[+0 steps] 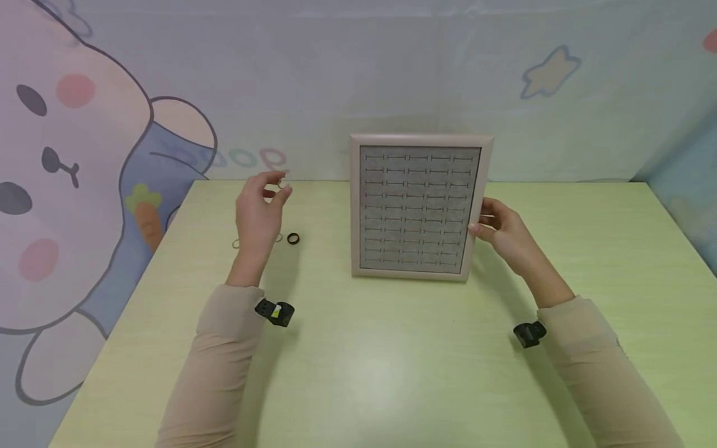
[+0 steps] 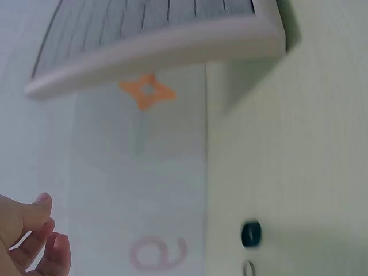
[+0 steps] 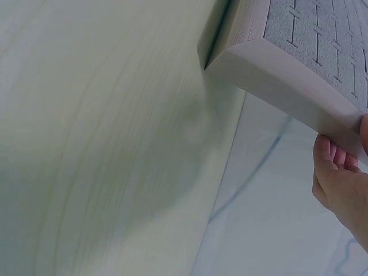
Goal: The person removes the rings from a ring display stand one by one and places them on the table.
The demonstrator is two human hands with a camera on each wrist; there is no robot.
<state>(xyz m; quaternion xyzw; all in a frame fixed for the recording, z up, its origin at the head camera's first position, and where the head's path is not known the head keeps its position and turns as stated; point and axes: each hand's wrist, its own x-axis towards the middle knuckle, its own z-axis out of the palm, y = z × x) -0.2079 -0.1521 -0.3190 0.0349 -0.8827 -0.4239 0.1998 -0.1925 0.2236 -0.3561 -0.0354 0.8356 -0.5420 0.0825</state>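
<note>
In the head view a light-framed ring display board (image 1: 414, 208) stands upright on the table, its grey face lined with rows of short slits. My right hand (image 1: 504, 233) grips its right edge, thumb on the front and fingers behind. My left hand (image 1: 259, 211) is raised left of the board, pinching a thin ring (image 1: 281, 184) between thumb and forefinger. Below that hand lie a black ring (image 1: 294, 238) and a thin silvery ring (image 1: 278, 238). Another thin ring (image 1: 236, 244), partly hidden by the wrist, lies further left.
The pale wooden table (image 1: 364, 361) meets a printed cloth backdrop (image 1: 420, 68) along its far edge. Black wrist cameras sit on both sleeves, the left one (image 1: 276, 312) hanging over the table.
</note>
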